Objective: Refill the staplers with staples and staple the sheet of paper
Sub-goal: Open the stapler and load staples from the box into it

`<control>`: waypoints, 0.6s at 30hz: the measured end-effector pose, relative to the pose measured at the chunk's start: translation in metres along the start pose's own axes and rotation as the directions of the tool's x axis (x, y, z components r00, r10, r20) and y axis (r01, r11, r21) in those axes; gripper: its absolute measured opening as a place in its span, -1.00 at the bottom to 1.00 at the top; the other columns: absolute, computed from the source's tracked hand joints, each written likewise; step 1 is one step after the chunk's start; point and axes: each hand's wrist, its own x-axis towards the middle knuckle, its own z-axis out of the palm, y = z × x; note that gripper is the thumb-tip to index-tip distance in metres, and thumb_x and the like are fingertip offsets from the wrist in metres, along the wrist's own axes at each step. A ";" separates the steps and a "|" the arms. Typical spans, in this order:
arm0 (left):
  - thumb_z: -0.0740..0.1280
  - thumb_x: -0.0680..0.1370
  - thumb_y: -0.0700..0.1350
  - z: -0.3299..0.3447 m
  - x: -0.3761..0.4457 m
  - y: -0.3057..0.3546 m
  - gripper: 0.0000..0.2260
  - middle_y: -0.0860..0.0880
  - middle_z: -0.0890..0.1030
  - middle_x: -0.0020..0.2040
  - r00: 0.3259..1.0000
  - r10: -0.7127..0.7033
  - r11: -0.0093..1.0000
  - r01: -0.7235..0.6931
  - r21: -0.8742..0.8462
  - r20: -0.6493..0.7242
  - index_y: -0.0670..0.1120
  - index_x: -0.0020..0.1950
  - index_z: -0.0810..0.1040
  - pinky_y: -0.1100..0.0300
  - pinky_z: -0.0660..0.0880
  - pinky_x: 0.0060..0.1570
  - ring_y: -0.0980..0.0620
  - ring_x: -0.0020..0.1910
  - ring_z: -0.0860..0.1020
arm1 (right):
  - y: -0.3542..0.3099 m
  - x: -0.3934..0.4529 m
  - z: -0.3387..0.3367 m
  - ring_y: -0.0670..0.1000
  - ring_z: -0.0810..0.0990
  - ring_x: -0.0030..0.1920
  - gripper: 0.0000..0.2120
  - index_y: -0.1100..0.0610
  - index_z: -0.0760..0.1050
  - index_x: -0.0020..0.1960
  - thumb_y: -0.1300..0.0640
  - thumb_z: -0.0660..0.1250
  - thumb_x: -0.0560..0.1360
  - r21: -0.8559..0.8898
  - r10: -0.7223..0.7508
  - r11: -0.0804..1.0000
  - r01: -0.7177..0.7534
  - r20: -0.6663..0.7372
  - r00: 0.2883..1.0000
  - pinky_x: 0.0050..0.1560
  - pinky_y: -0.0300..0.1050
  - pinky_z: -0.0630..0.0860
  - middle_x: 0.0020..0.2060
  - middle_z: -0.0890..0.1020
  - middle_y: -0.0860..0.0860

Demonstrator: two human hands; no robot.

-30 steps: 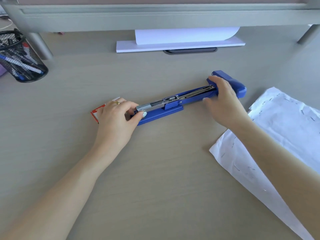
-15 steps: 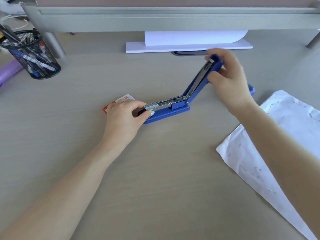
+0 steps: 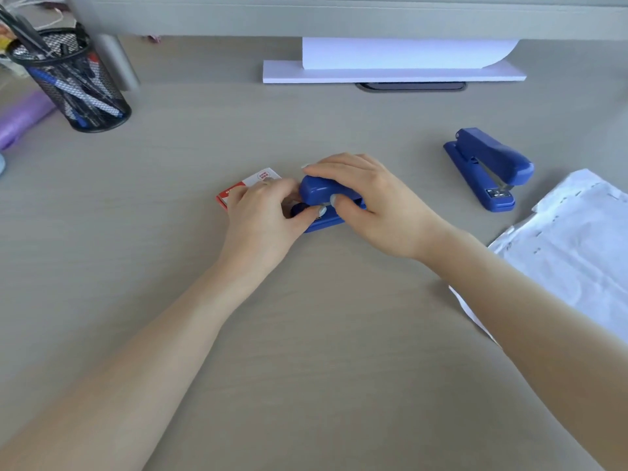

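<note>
Mid-bench, the right hand (image 3: 370, 202) wraps the blue plastic stapler (image 3: 323, 192)'s lid, pressing it onto the base; the left hand (image 3: 265, 215) pinches its near-left tip. I'd push straight down till it clicks, fingers clear of the seam.

A blue stapler (image 3: 326, 193) lies at the middle of the counter (image 3: 306, 334) with its top folded down over its base, largely covered by both hands. Just to its left, touching or nearly so, lies a small red-and-white staple box (image 3: 249, 185), flat. A second blue stapler (image 3: 489, 168) sits closed and untouched toward the right side of the counter, its nose pointing toward the near right. A crumpled white sheet of paper (image 3: 577, 246), dotted with staples, lies flat at the right edge.
</note>
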 end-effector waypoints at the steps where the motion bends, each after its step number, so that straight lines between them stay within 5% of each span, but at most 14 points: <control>1: 0.41 0.39 -0.04 -0.001 0.000 0.001 -0.87 0.21 0.49 -0.38 1.000 -0.013 0.999 0.013 -0.031 0.014 0.04 -0.15 0.48 0.06 0.37 0.02 0.27 -0.27 0.50 | -0.001 0.000 -0.001 0.00 0.50 0.13 -0.62 0.13 0.50 0.23 0.29 0.10 0.48 0.083 0.040 0.996 -0.040 0.000 0.999 0.20 -0.21 0.37 0.11 0.57 0.00; 4: 0.40 0.37 0.05 -0.005 -0.004 0.002 -0.69 0.27 0.54 -0.25 0.993 -0.016 0.996 0.025 -0.082 0.114 0.08 0.05 0.42 0.17 0.26 0.09 0.53 -0.14 0.39 | 0.000 0.005 -0.002 0.06 0.53 -0.11 -0.74 0.21 0.57 -0.03 0.16 0.12 0.57 0.176 0.210 0.964 -0.197 -0.057 0.976 -0.04 -0.09 0.42 -0.13 0.63 0.10; 7: 0.29 0.36 0.19 -0.008 -0.003 0.008 -0.59 0.25 0.53 -0.08 0.989 -0.038 0.965 0.073 -0.251 0.141 0.09 0.16 0.41 0.33 0.35 0.08 0.37 -0.04 0.45 | 0.002 0.020 -0.003 0.01 0.47 -0.28 -0.79 0.17 0.53 -0.15 0.12 0.16 0.53 0.103 0.332 0.942 -0.319 -0.154 0.931 -0.22 -0.11 0.35 -0.29 0.59 0.01; 10: 0.28 0.50 0.03 -0.007 0.006 0.016 -0.83 0.16 0.50 -0.15 0.993 -0.085 0.946 0.106 -0.305 0.081 -0.04 -0.03 0.48 0.45 0.36 -0.18 0.28 -0.20 0.45 | 0.006 0.037 -0.003 0.01 0.53 -0.07 -0.80 0.08 0.53 0.01 0.13 0.14 0.52 0.045 0.417 0.909 -0.414 -0.138 0.899 -0.08 -0.12 0.40 -0.10 0.61 -0.05; 13: 0.29 0.50 -0.03 -0.009 0.013 0.013 -0.80 0.11 0.41 -0.34 0.987 -0.116 0.960 0.141 -0.243 0.112 -0.13 -0.23 0.46 0.43 0.27 -0.37 0.25 -0.41 0.36 | 0.010 0.041 0.000 0.04 0.53 0.02 -0.78 0.03 0.51 0.03 0.11 0.10 0.51 -0.042 0.456 0.886 -0.462 -0.103 0.884 -0.04 -0.09 0.41 -0.02 0.62 -0.05; 18: 0.32 0.48 0.01 -0.011 0.017 0.003 -0.78 0.10 0.39 -0.42 0.966 -0.143 0.971 0.180 -0.160 0.217 0.00 -0.33 0.42 0.40 0.23 -0.46 0.21 -0.47 0.32 | 0.012 0.038 0.006 0.12 0.53 -0.03 -0.73 0.06 0.50 0.01 0.09 0.04 0.53 -0.245 0.432 0.866 -0.436 -0.074 0.899 -0.15 -0.09 0.29 -0.05 0.64 0.00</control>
